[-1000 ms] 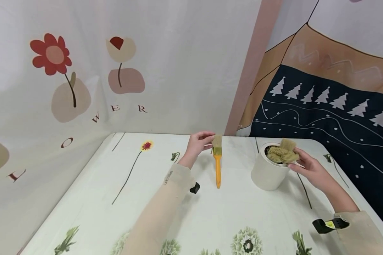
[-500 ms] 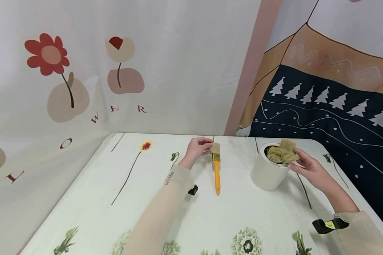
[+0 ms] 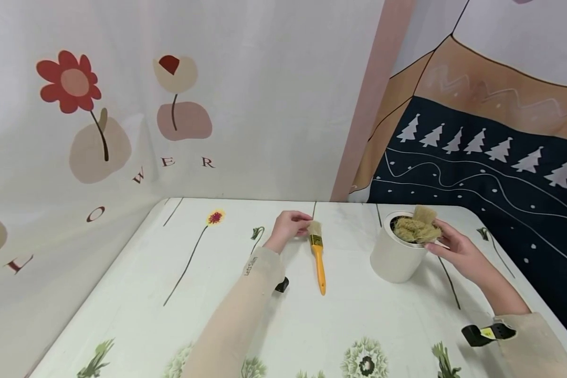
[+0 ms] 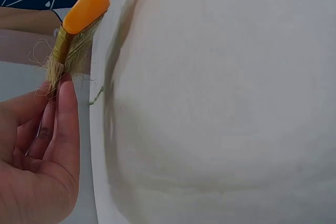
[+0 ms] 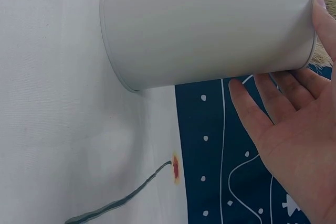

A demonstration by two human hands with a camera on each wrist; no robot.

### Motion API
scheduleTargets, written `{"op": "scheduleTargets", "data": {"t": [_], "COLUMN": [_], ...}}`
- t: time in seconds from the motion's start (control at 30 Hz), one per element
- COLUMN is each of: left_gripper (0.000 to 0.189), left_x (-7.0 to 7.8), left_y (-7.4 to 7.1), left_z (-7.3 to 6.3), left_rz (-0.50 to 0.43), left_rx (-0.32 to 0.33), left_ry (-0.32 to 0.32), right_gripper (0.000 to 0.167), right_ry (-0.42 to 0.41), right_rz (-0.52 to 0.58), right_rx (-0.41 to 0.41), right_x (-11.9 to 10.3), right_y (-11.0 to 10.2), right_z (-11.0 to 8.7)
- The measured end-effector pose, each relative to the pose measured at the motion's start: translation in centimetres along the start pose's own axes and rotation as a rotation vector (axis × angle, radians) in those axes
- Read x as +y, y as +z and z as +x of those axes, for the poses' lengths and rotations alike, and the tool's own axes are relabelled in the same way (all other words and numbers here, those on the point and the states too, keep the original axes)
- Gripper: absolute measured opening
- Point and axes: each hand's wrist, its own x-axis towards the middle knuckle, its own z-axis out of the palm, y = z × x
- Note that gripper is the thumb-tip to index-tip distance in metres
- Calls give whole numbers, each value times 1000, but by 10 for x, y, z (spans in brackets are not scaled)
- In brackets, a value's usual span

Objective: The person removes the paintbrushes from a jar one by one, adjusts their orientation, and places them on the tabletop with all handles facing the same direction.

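Note:
My left hand [image 3: 290, 231] pinches the pale bristles of a paintbrush [image 3: 318, 257] between thumb and fingertips. The brush hangs bristles up, its orange handle pointing down toward the table. In the left wrist view the bristles [image 4: 55, 72] splay beyond the fingertips. On the right, a white cylindrical container [image 3: 397, 257] stands upright, with several bristle heads [image 3: 416, 229] showing at its mouth. My right hand [image 3: 463, 254] rests against the container's right side, thumb near the rim and fingers spread along the wall. What lies deeper inside the container is hidden.
A white flower-printed cloth covers the table [image 3: 349, 315]. Behind it hang a pale curtain [image 3: 264, 105] with printed flowers and a dark blue panel [image 3: 482, 173] with white trees. Black straps sit at both wrists.
My left hand has come down and slightly left with the paintbrush, whose handle now tilts to the lower right. The right hand and the container have stayed nearly in place.

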Motion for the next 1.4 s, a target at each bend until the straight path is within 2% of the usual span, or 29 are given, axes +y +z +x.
{"op": "scheduleTargets", "data": {"t": [0.3, 0.47, 0.77, 1.0, 1.4], "left_gripper": [17, 17, 19, 21, 24], "left_x": [-3, -5, -7, -7, -5], "left_y": [-2, -4, -3, -3, -5], "left_z": [-3, -4, -4, -4, -2], "left_rz": [49, 89, 88, 80, 93], "left_rx": [-3, -10, -23, -28, -11], "left_ry": [-5, -20, -45, -63, -97], "right_gripper": [69, 68, 68, 71, 68], "right_ry": [23, -3, -26, 27, -13], "right_rz": [-12, 3, 7, -11, 13], "right_rx": [-1, 0, 1, -14, -13], "right_x": [0, 0, 0, -2, 2], "right_y": [0, 0, 1, 0, -1], "right_z": [-1, -1, 0, 0, -1]}}
